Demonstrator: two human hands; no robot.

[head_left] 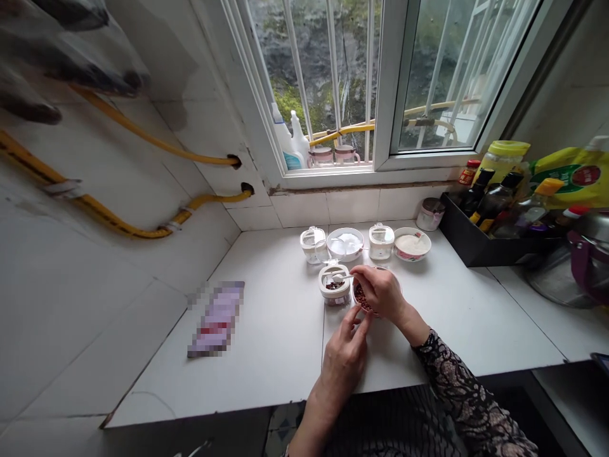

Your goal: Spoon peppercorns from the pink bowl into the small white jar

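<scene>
My right hand (380, 293) pinches the handle of a small white spoon (339, 277). The spoon's bowl is at the mouth of a clear seasoning jar (335, 299) with a cream rim, which has dark bits inside. Under that hand, and partly hidden by it, stands a bowl (354, 296) filled with reddish-brown grains that look like peppercorns. My left hand (346, 349) has its fingertips on the bowl's near rim. Behind are two more clear jars, one at the left (313, 246) and one at the right (381, 242).
A bowl of white powder (346, 244) and a bowl of off-white grains (412, 245) stand by the back jars. At left lies a blurred purple packet (217, 318). A black box of bottles (476, 244) and a metal pot (556, 273) occupy the right. The window wall closes the back.
</scene>
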